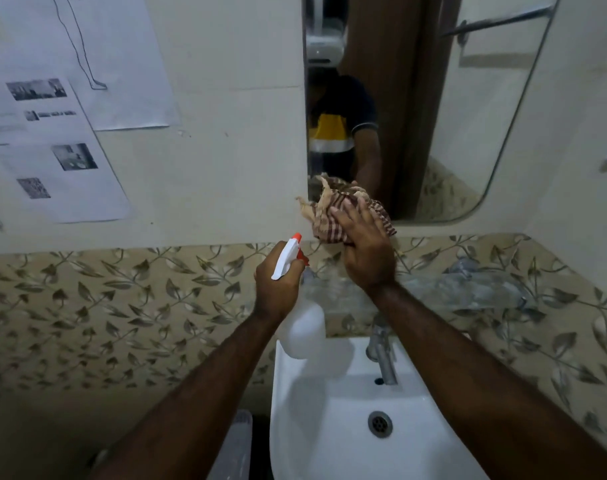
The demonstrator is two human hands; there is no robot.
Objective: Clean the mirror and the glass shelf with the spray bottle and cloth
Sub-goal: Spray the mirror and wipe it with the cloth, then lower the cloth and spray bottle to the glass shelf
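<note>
Mirror (433,116) wiping is proceeding at its lower left corner; next, I judge, strokes across the pane, then the glass shelf (468,289) below. My left grip (278,289) is clamping the spray bottle (302,327) neck. My right grip (368,254), arm extended and fingers spread flat, is pressing the cloth (330,213) there.

Dim bathroom: cream wall (226,168) with printed sheets (52,150) posted at left, a beige leaf-patterned tile band (122,299) running below, white basin (330,445) with chrome tap (385,358) and round drain (380,423) mounted against it.
</note>
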